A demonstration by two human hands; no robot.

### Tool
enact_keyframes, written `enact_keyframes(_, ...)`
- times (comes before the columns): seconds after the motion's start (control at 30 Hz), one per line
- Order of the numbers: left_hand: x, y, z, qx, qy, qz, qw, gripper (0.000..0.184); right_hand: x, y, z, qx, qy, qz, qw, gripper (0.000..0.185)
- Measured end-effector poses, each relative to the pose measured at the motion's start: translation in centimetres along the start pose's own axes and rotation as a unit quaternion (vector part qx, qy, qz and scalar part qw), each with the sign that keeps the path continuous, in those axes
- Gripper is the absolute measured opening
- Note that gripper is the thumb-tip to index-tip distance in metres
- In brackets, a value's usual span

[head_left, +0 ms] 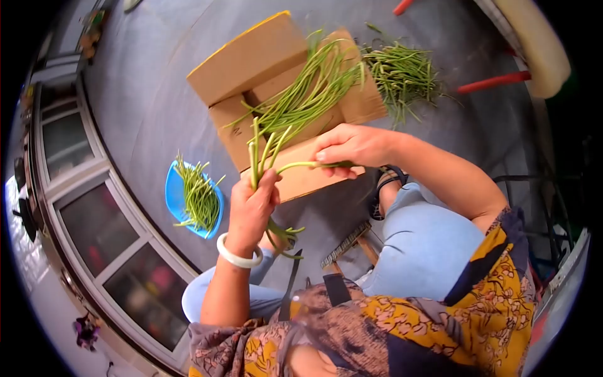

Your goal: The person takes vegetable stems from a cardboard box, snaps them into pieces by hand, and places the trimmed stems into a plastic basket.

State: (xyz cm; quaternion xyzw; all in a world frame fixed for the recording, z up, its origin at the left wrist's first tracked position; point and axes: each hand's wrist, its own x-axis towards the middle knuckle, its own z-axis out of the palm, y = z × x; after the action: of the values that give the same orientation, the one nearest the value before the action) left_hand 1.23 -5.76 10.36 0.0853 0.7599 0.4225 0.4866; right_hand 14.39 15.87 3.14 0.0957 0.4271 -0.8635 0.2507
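Closed around a small bunch of garlic scapes (255, 151), my left hand (247, 204) is held over my lap; the cut ends poke up above the fist and the thin ends hang below it. One scape bends sideways from this bunch to my right hand (355, 147), whose fingers pinch its far end. That tip is partly hidden by the fingers. Beyond both hands, a heap of long garlic scapes (308, 94) lies across an opened cardboard box (248, 60) on the floor.
A blue basin (174, 188) on the left holds shorter green pieces (201, 198). Another green pile (402, 75) lies on the grey floor right of the box. A red-legged piece of furniture (496, 81) stands at upper right. Glazed door panels (94, 226) run along the left.
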Motion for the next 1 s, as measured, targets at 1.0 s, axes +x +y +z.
enact_keyframes(1.0, -1.5, 1.4, 0.0, -0.076, 0.012, 0.007, 0.997, 0.018, -3.8, -4.6, -1.8, -0.408, 0.406, -0.169, 0.800, 0.027)
